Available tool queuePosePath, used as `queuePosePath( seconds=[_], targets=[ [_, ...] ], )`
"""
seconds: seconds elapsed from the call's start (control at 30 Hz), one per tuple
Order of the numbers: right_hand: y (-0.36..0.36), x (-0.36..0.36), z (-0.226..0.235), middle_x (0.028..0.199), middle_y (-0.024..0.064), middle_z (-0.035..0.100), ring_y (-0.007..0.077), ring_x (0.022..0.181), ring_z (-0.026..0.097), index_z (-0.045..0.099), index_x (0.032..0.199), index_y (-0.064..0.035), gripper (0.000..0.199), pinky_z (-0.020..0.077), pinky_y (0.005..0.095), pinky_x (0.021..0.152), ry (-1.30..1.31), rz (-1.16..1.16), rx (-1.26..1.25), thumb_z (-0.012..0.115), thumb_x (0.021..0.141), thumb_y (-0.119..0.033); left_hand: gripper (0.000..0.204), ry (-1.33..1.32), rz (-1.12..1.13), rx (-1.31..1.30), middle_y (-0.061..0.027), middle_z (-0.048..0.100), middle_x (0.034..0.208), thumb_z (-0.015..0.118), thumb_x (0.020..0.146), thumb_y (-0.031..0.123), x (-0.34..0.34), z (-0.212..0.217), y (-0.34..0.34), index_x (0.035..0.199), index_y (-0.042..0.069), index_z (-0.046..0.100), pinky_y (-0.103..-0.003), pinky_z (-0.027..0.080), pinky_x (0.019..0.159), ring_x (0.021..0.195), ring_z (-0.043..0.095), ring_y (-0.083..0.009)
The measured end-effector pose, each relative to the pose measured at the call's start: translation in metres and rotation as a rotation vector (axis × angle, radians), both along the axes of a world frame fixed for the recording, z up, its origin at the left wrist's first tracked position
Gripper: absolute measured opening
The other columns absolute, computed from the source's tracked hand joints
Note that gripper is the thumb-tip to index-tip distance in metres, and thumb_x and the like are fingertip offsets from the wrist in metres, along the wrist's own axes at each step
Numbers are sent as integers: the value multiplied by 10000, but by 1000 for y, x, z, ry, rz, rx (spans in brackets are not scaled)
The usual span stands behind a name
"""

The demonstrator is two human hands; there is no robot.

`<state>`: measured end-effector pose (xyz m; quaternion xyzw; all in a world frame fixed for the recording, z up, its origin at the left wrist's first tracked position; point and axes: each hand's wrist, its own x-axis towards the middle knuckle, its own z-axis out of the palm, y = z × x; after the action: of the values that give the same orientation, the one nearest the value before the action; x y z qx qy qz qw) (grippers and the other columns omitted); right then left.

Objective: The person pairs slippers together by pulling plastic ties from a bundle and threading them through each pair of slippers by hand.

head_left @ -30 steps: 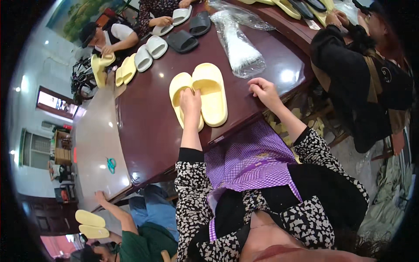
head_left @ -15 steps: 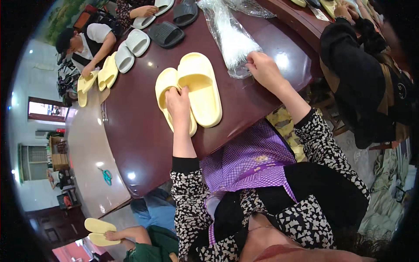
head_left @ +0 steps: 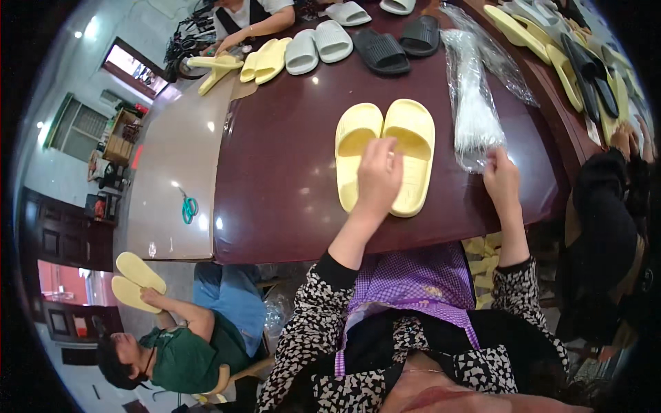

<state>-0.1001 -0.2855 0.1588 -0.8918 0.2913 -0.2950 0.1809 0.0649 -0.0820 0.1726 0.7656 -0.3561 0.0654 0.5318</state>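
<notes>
Slippers [head_left: 385,155], a pale yellow pair, lie side by side, soles down, near the middle of the dark red worktop [head_left: 275,179], toes pointing away from the person. The left hand [head_left: 380,175] rests on top of them where the two meet, fingers curled loosely over the heel ends and closed on nothing. The right hand [head_left: 501,180] lies at the near end of a clear plastic bag bundle [head_left: 471,103], its fingers pinching the bag's edge just beside the right slipper. Farther up the worktop sit a grey pair [head_left: 318,45] and a black pair [head_left: 399,43]. Green-handled scissors [head_left: 189,206] lie on the lighter worktop section to the left. Below, a seated person in green holds two yellow slippers [head_left: 136,279].
</notes>
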Motion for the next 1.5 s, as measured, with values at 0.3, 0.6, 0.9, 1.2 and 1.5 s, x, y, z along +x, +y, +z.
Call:
queuePosePath(
  seconds=[0.3, 0.6, 0.9, 1.2, 1.5],
  targets=[
    [68, -64, 34, 706, -20, 493, 41, 626, 460, 510, 858, 0, 115, 359, 189, 557, -205, 103, 545, 489, 764, 63, 212, -419, -543, -122, -128, 608, 947, 633, 709, 11, -74, 20, -44, 916, 0, 589, -353, 476, 746, 864, 568, -281],
    [38, -87, 64, 699, -4, 512, 53, 611, 467, 527, 873, 3, 100, 366, 193, 547, -320, 322, 957, 492, 795, 55, 192, -289, -769, -151, -82, 633, 869, 604, 727, -4, -76, -19, -80, 917, 20, 609, -332, 484, 703, 791, 578, -264],
    [-49, 14, 27, 1116, 98, 602, 195, 1075, 542, 536, 1152, -6, 282, 395, 313, 921, -133, 459, 459, 512, 884, -92, 149, 451, -644, -298, -43, 619, 756, 541, 888, 59, -84, -16, -48, 999, -4, 618, -238, 457, 657, 722, 581, -122],
    [-97, 61, -32, 1372, 52, 437, 244, 1308, 336, 463, 1314, -133, 416, 235, 392, 1059, 439, 346, -260, 468, 904, -203, 157, 905, -630, -373, -18, 593, 704, 520, 921, 94, -89, -15, 4, 981, -11, 620, -204, 448, 621, 653, 553, -75],
    [-135, 51, -61, 1406, 12, 402, 220, 1339, 289, 410, 1362, -155, 432, 197, 385, 1082, 475, 422, -326, 320, 980, -333, 160, 986, -528, -510, -33, 600, 688, 513, 919, 88, -90, -24, 52, 957, -16, 628, -207, 462, 583, 613, 560, -77]
  ],
)
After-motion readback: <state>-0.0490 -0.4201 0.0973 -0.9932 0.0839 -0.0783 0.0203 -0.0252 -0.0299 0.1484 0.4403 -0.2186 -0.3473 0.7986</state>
